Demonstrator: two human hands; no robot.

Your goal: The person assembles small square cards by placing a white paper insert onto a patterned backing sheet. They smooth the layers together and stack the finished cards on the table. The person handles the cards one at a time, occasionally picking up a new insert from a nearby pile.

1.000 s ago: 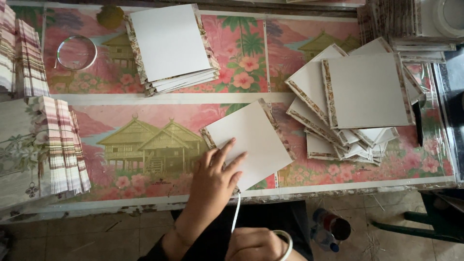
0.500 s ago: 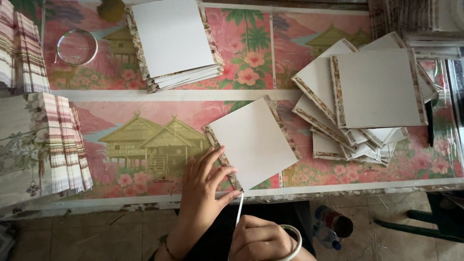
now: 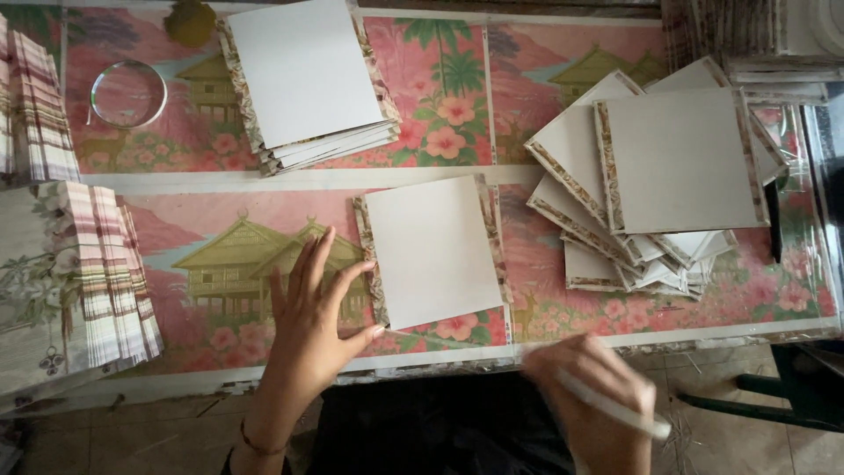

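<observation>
A single white card [image 3: 432, 248] with patterned side borders lies on the table's pink picture cloth [image 3: 211, 255], near the front edge. My left hand [image 3: 313, 317] rests flat beside it with fingers spread, its thumb and forefinger touching the card's left border. Blurred below the table edge, my right hand [image 3: 591, 391] is closed around a thin white stick [image 3: 614, 406]. A neat stack of the same white cards [image 3: 303, 75] sits at the back. A loose, fanned heap of cards [image 3: 651, 171] lies at the right.
Fanned piles of striped sheets [image 3: 97, 273] fill the left side, with another pile [image 3: 35, 114] behind. A glass ring-like dish [image 3: 128, 93] sits at the back left. More stacked material [image 3: 747, 35] stands at the back right. A dark chair leg [image 3: 782, 396] shows below right.
The single card has been straightened from tilted to square. My left hand slid off it to its left edge. My right hand with the stick moved right, out from my lap.
</observation>
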